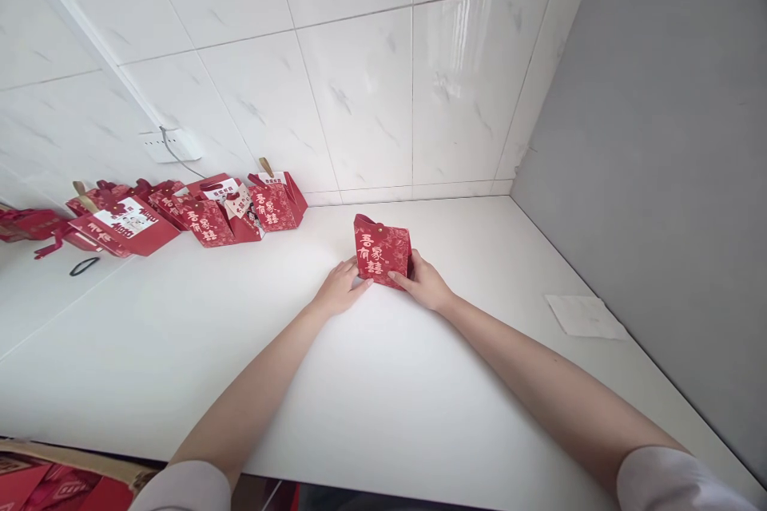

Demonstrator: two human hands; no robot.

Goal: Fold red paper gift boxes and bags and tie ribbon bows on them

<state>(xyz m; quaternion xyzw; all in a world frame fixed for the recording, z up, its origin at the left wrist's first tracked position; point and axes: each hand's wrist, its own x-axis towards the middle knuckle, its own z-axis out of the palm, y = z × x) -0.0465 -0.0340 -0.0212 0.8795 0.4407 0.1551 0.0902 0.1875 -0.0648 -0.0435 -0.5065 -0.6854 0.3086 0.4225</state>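
A small red gift box [382,249] with pale Chinese characters and a folded top stands upright on the white table [371,391]. My left hand [341,286] grips its lower left side, thumb at the front bottom edge and the other fingers partly hidden behind it. On the opposite side my right hand [424,282] holds the lower right corner, with the thumb on the front face and fingers around the side.
Several similar red gift boxes [207,215] stand along the tiled wall at the left. A black loop [85,266] lies before them. A wall socket [171,146] has a cable. White paper [586,316] rests near the grey panel [653,136]. An open carton [65,483] with red items is lower left.
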